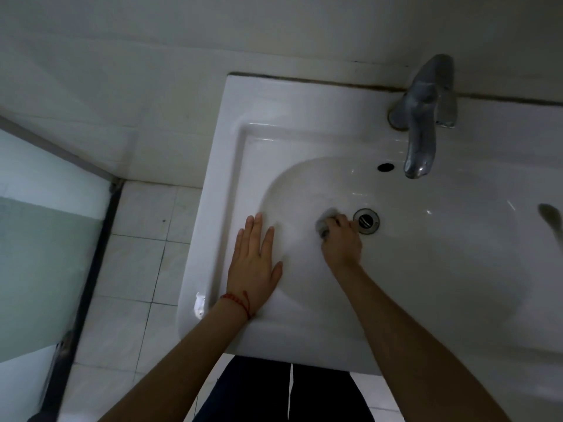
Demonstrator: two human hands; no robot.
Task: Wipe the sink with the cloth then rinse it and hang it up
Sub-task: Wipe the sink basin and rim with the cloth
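Note:
A white ceramic sink (231,166) fills the right of the view, with a metal drain (366,221) at the bottom of its bowl. My right hand (342,240) grips a small bunched grey cloth (324,225) and presses it on the bowl just left of the drain. My left hand (256,263) lies flat with straight fingers on the sink's left rim, a red string round its wrist. A chrome tap (422,123) stands at the back; no water runs from its spout.
An overflow hole (385,167) sits in the bowl's back wall near the tap's spout. A blurred dark object (550,214) shows at the right edge. White floor tiles (140,263) and a frosted glass door (39,257) lie to the left.

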